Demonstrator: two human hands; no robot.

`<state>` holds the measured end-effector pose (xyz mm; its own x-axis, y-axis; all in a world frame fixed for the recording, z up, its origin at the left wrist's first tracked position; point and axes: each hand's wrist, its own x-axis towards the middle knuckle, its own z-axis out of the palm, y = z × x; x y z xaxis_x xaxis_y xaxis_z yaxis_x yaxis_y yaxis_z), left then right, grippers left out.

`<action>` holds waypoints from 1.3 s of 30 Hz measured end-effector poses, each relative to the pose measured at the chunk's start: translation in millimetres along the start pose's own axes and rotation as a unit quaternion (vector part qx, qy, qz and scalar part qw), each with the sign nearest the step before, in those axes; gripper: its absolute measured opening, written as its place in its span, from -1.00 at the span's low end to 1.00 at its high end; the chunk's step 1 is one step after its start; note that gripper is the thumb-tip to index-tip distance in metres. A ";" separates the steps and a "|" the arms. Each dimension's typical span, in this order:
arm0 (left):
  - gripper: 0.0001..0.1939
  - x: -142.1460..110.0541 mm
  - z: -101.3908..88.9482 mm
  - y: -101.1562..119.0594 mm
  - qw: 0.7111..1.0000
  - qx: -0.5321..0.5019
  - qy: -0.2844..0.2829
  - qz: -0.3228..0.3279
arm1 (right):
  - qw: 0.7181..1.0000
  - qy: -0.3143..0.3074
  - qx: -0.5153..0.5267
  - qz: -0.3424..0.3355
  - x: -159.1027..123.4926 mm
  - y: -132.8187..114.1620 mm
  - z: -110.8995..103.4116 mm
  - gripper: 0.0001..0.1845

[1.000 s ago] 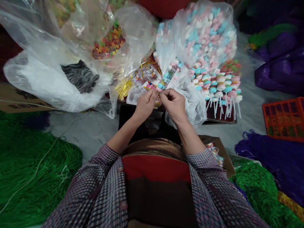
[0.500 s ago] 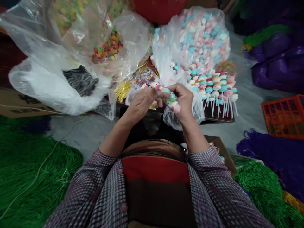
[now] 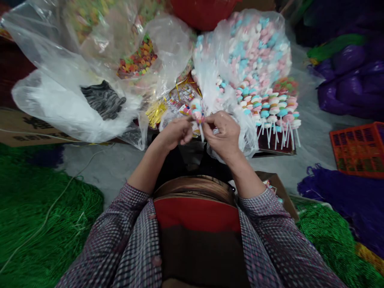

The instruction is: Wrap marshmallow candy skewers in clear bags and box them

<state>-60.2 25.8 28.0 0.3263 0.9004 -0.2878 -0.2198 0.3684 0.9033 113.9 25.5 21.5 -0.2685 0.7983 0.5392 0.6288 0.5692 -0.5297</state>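
Between my hands a marshmallow lollipop (image 3: 197,109) stands upright, its pink, white and blue candy at the top and its white stick hanging down. It appears to be in a clear printed wrapper. My right hand (image 3: 223,134) pinches the base of the candy, where the stick begins, from the right. From the left, my left hand (image 3: 177,133) has its fingers curled with the tips at the same base. Just beyond lie printed clear wrappers (image 3: 181,96) and a bundle of gold twist ties (image 3: 157,114). Finished-looking marshmallow lollipops (image 3: 274,106) lie in rows to the right.
A clear bag of loose marshmallows (image 3: 258,48) stands at the back right, and bags of ring-shaped gummies (image 3: 139,58) at the back left. White sticks fill a plastic bag (image 3: 57,108) with a dark striped cloth (image 3: 103,100) on it. An orange crate (image 3: 358,150) sits far right.
The lollipop lay tilted against my right palm; now it is upright between both hands, stick downward. My right fingers have shifted to its base, and my left hand has drawn slightly left.
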 end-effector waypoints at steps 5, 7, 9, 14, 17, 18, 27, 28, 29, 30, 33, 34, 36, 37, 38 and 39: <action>-0.53 -4.7 -7.4 10.8 0.998 -0.037 -0.040 0.007 | 0.998 -0.034 0.037 0.025 -3.8 -2.3 0.4 -0.78; -0.51 -9.1 -2.6 8.4 0.996 0.044 -0.077 -0.002 | 0.998 -0.003 0.033 0.045 1.2 0.5 -3.4 -0.80; -0.44 -8.7 4.6 1.1 0.994 0.092 -0.065 -0.004 | 0.997 0.015 0.026 0.068 5.2 0.8 -7.4 -0.82; -0.64 0.0 16.6 -9.9 0.999 0.012 0.016 0.037 | 0.993 -0.031 0.076 0.088 -3.8 -2.8 -11.4 -0.82; -0.85 -4.4 14.3 -6.0 0.996 0.026 -0.022 0.081 | 0.963 -0.078 0.208 0.150 -16.0 3.5 -18.2 -0.80; -0.83 -7.0 13.2 -4.6 0.993 0.050 -0.048 0.094 | 0.945 -0.084 0.262 0.177 -20.2 7.0 -21.7 -0.78; -0.67 -14.8 58.6 -38.6 0.696 0.603 -0.134 0.365 | 0.783 -0.042 0.504 0.364 -66.9 10.3 -49.0 -0.60; -0.67 -15.9 66.1 -44.5 0.660 0.633 -0.134 0.382 | 0.773 -0.035 0.504 0.384 -73.1 9.3 -52.8 -0.59; -0.66 -17.1 71.8 -49.2 0.638 0.645 -0.145 0.395 | 0.766 -0.021 0.500 0.404 -79.8 9.4 -57.8 -0.58; -0.64 -18.3 75.1 -52.5 0.633 0.641 -0.163 0.403 | 0.761 0.002 0.492 0.422 -87.5 10.8 -64.2 -0.57; -0.60 -15.1 66.3 -53.4 0.683 0.579 -0.172 0.411 | 0.752 0.099 0.459 0.462 -119.5 24.9 -93.1 -0.53; -0.61 -9.9 57.0 -51.5 0.709 0.560 -0.140 0.405 | 0.751 0.128 0.443 0.472 -134.0 32.9 -104.9 -0.52; -0.65 7.9 30.9 -46.6 0.734 0.560 -0.015 0.383 | 0.761 0.141 0.387 0.501 -169.0 52.6 -128.5 -0.54; -0.64 19.9 15.7 -44.2 0.737 0.576 0.063 0.349 | 0.773 0.138 0.342 0.517 -188.5 63.3 -138.8 -0.55; -0.64 33.0 0.3 -42.2 0.732 0.592 0.132 0.310 | 0.788 0.128 0.285 0.531 -208.5 73.7 -147.4 -0.57; -0.66 46.5 -14.3 -40.7 0.724 0.608 0.178 0.273 | 0.811 0.110 0.217 0.532 -228.1 83.4 -154.0 -0.57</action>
<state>-49.2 56.0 -26.7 0.1912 0.9169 0.3502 0.8161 -0.3468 0.4624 339.9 -139.4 -44.8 0.4240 0.8558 -0.2963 0.0906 -0.3656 -0.9264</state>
